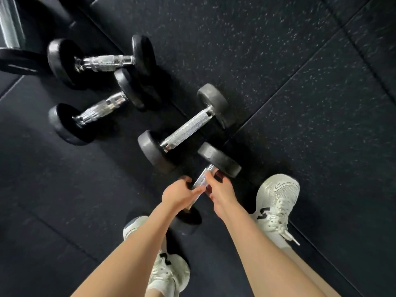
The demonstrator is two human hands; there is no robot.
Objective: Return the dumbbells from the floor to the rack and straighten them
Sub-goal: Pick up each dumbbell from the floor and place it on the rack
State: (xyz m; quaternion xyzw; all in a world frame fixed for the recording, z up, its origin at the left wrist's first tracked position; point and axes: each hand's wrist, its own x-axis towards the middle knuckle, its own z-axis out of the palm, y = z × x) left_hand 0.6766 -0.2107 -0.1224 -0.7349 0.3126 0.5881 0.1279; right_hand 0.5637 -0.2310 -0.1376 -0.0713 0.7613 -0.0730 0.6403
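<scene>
Several black dumbbells with chrome handles lie on the dark rubber floor. The nearest dumbbell (218,159) lies between my feet, and both hands are on its handle. My left hand (180,192) wraps the lower part of the handle. My right hand (218,189) curls round the upper part, just under the far head. Its near head (188,221) shows below my left wrist. A second dumbbell (186,129) lies just beyond it. Two more dumbbells (100,61) (96,110) lie further left.
My two white shoes (276,202) (167,273) stand either side of the nearest dumbbell. A chrome bar (10,24) and a black plate (17,63) sit at the top left. Speckled rubber floor tiles (300,82) stretch to the right.
</scene>
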